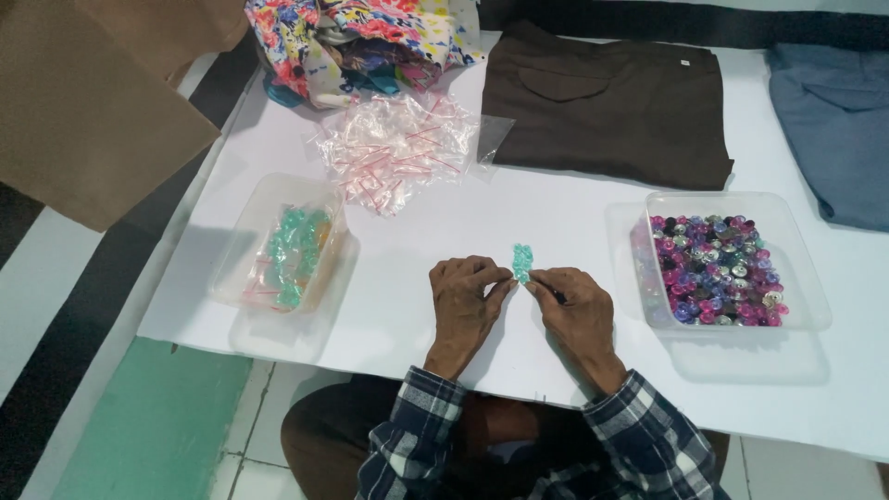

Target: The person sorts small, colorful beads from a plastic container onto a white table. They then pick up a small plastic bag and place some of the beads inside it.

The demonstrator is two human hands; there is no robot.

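Plaid sleeves (417, 435) come in from the bottom edge, leading to both hands on the white surface (574, 213). Going left to right: a clear tub (243, 231) holds bagged green beads, clear bags (398, 148) lie piled behind, the left hand (466, 298) and right hand (572, 306) pinch a small bag of green beads (522, 263) between their fingers, just above the surface. Right of them, a tub (796, 241) holds mixed pink, purple and silver beads, with brown cloth (602, 102) behind.
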